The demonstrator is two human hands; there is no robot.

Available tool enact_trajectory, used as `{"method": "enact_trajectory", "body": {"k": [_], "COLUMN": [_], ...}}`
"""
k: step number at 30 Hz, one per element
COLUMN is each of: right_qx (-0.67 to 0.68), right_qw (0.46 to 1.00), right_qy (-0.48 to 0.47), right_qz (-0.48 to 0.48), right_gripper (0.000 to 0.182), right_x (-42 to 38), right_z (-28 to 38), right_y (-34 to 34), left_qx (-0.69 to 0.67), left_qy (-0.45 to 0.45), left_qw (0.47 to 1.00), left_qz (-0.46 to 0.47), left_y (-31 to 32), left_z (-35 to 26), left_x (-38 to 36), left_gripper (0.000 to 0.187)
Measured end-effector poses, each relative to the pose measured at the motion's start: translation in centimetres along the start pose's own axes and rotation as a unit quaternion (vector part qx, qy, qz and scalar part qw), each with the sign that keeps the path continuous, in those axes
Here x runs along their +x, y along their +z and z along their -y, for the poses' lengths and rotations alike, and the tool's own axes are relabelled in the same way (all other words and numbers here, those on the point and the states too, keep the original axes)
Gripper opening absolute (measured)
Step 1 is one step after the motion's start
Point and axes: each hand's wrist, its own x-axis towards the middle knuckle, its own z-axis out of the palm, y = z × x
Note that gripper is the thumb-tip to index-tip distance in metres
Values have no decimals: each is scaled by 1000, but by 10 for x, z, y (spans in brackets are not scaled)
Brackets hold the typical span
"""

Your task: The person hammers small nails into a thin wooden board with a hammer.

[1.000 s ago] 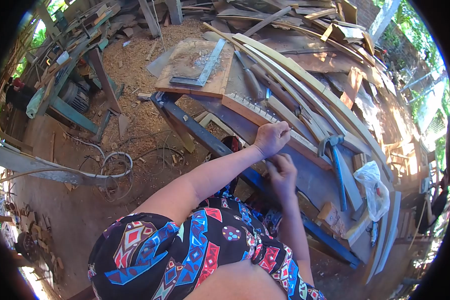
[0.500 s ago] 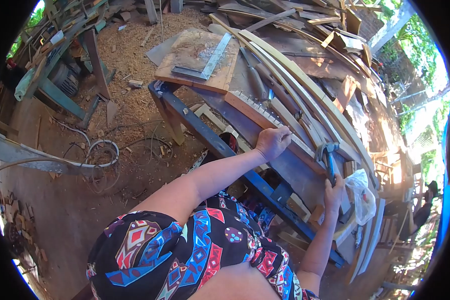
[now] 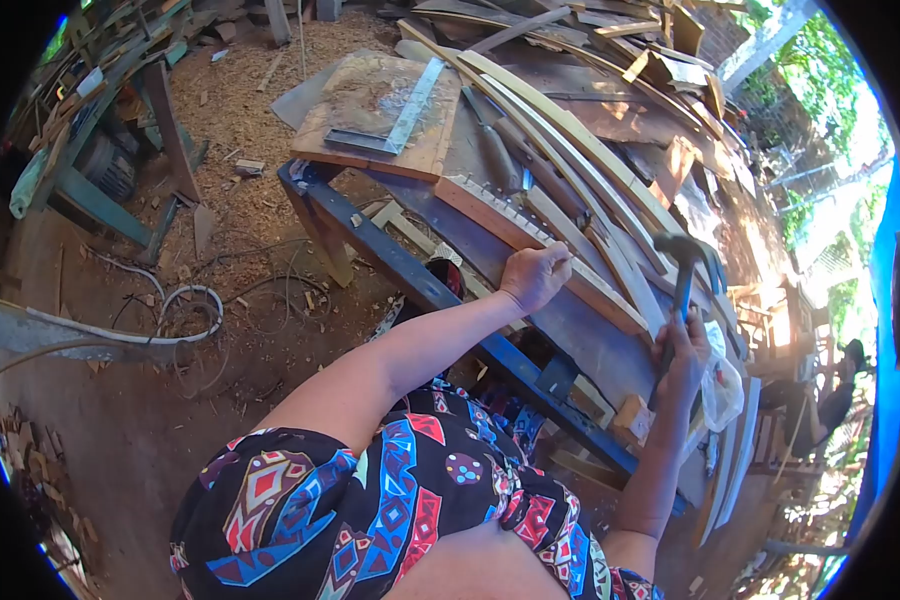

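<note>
A reddish wooden strip (image 3: 490, 217) lies along the bench, with a row of small nails standing up from its left part. My left hand (image 3: 537, 277) is pinched at the strip's edge, just right of the nail row; what its fingertips hold is too small to make out. My right hand (image 3: 683, 352) is wrapped round the handle of a hammer (image 3: 684, 262), which is raised above the right end of the strip. A metal square (image 3: 407, 120) rests on a wooden board (image 3: 320, 137) at the bench's far left.
The bench has a blue frame edge (image 3: 410, 265). Long curved wooden slats (image 3: 590, 140) and a chisel-like tool (image 3: 500, 158) lie behind the strip. A clear plastic bag (image 3: 720, 385) hangs at the right. Cables (image 3: 200, 300) and sawdust cover the floor at left.
My right hand has lifted the hammer up from beside the strip's right end. My left hand stays pinched at the strip. The whole view has shifted slightly.
</note>
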Motion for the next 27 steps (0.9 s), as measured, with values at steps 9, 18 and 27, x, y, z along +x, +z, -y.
{"method": "enact_trajectory", "body": {"k": [9,18,27], "right_qx": [-54,-99,-130], "right_qw": [983,979,971], "right_qy": [39,75,92], "right_qz": [171,162,177], "right_gripper": [14,15,19], "right_x": [-2,8,8], "right_z": [10,2,4], "right_y": [45,48,46], "left_qx": [-3,1,-6], "left_qy": [-4,-4,-1], "left_qw": [1000,1000,1000], "left_qz": [2,-4,4], "left_y": [-2,-2,-3], "left_z": [-1,-2,-3], "left_x": [1,1,-2], "left_gripper": [10,10,11]}}
